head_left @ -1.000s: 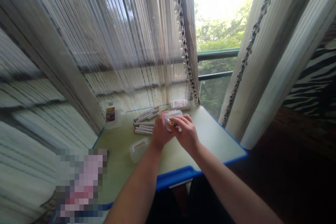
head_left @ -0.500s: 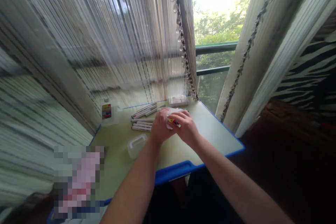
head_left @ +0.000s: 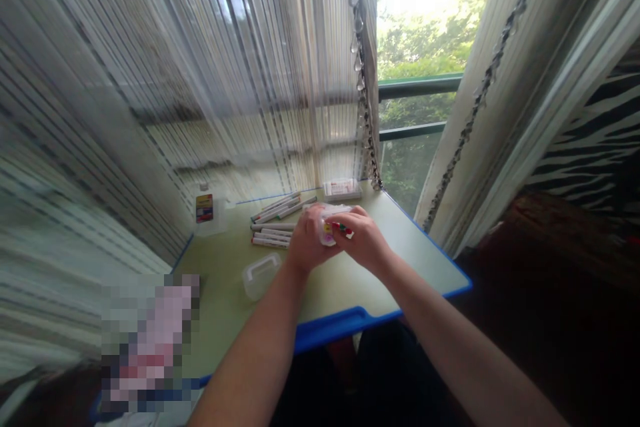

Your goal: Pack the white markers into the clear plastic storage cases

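Observation:
My left hand (head_left: 306,245) is wrapped round a small clear plastic box (head_left: 334,216) that holds coloured markers, held just above the pale green desk (head_left: 350,280). My right hand (head_left: 366,238) is closed next to it, fingers pinching a marker (head_left: 342,228) at the box's opening. Several white markers (head_left: 274,235) lie in a row on the desk just left of my hands, with more (head_left: 281,206) behind them.
A clear lid with a handle (head_left: 261,273) lies near the left forearm. A small bottle with a red label (head_left: 205,209) stands at the back left. Another clear box (head_left: 342,188) sits at the back by the curtain. The blue desk edge (head_left: 340,325) runs in front.
The view shifted slightly. My hands stay together at the box; the marker in my right fingers now shows red and green instead of yellow.

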`<state>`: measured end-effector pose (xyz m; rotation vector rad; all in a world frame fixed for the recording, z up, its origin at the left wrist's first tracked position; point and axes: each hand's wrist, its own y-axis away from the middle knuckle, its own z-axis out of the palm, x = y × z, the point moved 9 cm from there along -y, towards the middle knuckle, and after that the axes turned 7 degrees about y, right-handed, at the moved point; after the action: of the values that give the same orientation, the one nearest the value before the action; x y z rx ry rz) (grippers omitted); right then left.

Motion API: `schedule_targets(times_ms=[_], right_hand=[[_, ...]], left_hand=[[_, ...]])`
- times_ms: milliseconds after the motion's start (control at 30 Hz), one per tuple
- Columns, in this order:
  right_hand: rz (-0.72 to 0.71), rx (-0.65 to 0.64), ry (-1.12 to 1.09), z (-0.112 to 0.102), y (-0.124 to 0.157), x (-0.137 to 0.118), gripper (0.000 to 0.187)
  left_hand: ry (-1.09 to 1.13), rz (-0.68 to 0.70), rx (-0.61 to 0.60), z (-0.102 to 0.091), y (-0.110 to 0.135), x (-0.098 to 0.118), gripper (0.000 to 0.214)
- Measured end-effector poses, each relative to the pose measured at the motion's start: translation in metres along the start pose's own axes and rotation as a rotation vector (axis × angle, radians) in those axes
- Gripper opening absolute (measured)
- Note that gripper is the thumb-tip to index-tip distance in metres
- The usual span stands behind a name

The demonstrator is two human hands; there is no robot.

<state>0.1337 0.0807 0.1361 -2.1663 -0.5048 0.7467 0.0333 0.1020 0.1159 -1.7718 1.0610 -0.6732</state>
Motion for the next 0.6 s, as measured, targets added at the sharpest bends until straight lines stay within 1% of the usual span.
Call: schedule_targets(times_ms=[133,300,400,467,500,567,600], right_hand=[[-0.005,-0.003,-0.003,-0.001,0.001,0.000,0.020],[-0.061,0.000,-0.005,-0.003,0.002,-0.010,0.018],[-0.088,0.009,-0.024,-0.007,0.001,-0.015,0.016],[-0.084,0.059,-0.043,-0.016,0.000,-0.012,0.016],[-0.063,0.107,-0.049,-0.022,0.000,-0.006,0.015],[0.043,0.243,-0.036,-0.033,0.003,0.017,0.016],[0.135,0.319,-0.015,-0.037,0.006,0.035,0.017]], left_hand=[[0.010,0.007,-0.002,0.000,-0.001,0.002,0.071],[0.020,0.003,-0.011,0.001,-0.002,0.002,0.062],[0.020,-0.002,0.006,0.000,-0.002,0.001,0.066],[0.022,-0.022,0.019,-0.002,-0.001,-0.001,0.073],[0.028,-0.042,0.019,-0.003,-0.001,-0.003,0.077],[0.050,-0.103,0.011,-0.004,0.000,-0.008,0.080],[0.066,-0.136,0.005,-0.005,0.000,-0.011,0.080]])
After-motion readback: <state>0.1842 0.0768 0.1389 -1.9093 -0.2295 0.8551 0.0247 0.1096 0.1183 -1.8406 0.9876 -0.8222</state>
